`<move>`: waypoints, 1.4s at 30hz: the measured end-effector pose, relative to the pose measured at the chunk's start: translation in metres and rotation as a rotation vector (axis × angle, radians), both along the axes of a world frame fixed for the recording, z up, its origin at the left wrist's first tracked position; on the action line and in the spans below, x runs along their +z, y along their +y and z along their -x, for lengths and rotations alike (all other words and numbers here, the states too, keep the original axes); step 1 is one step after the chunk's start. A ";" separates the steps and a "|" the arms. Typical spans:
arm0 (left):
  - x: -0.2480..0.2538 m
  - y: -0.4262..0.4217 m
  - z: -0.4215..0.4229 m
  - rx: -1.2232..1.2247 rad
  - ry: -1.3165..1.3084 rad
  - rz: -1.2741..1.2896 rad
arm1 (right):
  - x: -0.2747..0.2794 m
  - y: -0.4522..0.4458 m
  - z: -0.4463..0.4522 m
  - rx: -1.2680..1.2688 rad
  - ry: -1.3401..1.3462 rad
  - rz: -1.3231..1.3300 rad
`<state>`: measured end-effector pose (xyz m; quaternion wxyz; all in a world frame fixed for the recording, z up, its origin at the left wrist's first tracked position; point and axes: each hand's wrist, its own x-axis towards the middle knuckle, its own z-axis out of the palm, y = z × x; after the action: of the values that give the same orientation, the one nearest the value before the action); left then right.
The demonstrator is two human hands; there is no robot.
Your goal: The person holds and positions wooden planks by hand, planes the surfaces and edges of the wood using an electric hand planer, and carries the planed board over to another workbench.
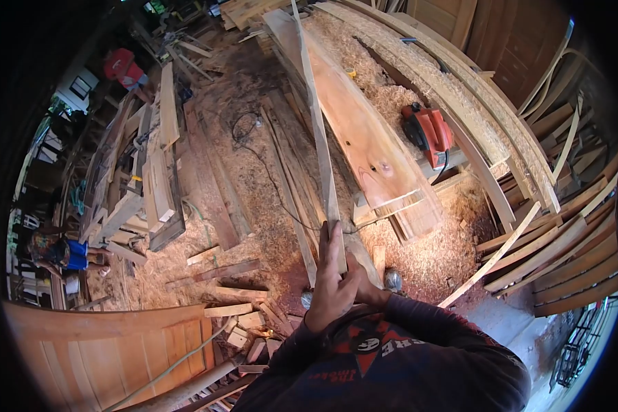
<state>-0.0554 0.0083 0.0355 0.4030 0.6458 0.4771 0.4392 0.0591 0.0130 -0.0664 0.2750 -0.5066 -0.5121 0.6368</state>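
Wood sits in the grip I watch through the head camera: the left hand (332,295) holds a long, thin strip (327,185), fingers laid nearly straight along it. At its three o'clock the right hand (369,288) is partly hidden, and I cannot tell how far it closes. From the hands, the strip runs out toward twelve o'clock. Just beyond, between twelve and one, I see a wide board (364,144) with dark knots; a red power tool (429,134) rests near it at one. Curved planks (484,117) sweep past at two. A black cord (276,182) trails over the shavings-strewn floor at eleven. Cut blocks (239,336) lie at eight. Farther off I have a person in blue shorts (75,254) at nine and another in a red shirt (121,66) between ten and eleven.
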 end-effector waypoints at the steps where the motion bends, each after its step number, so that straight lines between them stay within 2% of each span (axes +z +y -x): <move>1: 0.000 0.000 0.000 -0.009 -0.028 0.024 | -0.005 -0.001 0.001 -0.009 0.023 -0.053; 6: 0.001 0.000 0.001 -0.023 -0.055 0.028 | -0.011 0.000 0.001 -0.017 0.067 -0.179; 9: 0.004 0.000 0.000 -0.010 -0.006 -0.029 | 0.002 0.001 0.000 0.012 0.048 -0.037; 12: 0.004 0.000 0.000 -0.020 -0.021 -0.018 | 0.003 -0.001 0.001 -0.013 0.001 -0.077; 21: 0.000 -0.001 0.000 -0.010 -0.059 0.026 | 0.016 0.002 0.002 -0.033 0.093 0.122; 24: 0.000 -0.002 0.000 0.001 -0.030 -0.021 | 0.006 -0.004 0.006 -0.112 0.230 0.042; 27: 0.001 -0.001 0.000 -0.003 -0.028 -0.033 | 0.002 -0.005 0.008 -0.126 0.171 -0.110; 30: 0.002 -0.001 0.000 0.009 0.012 -0.070 | 0.008 -0.004 0.007 -0.151 0.240 -0.072; 33: 0.001 -0.001 -0.001 0.007 -0.049 -0.022 | 0.001 -0.003 0.003 -0.101 0.065 -0.001; 36: 0.002 -0.001 -0.002 0.006 -0.063 -0.021 | -0.001 -0.004 0.002 -0.078 0.118 -0.011; 39: 0.001 0.000 -0.003 0.017 -0.023 -0.045 | -0.017 -0.005 0.001 -0.064 -0.002 -0.205; 42: 0.001 0.000 -0.003 0.014 -0.032 -0.053 | -0.015 -0.005 0.000 -0.051 0.101 -0.172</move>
<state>-0.0526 0.0080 0.0367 0.3901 0.6457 0.4635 0.4648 0.0592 0.0084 -0.0816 0.3590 -0.4615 -0.5373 0.6079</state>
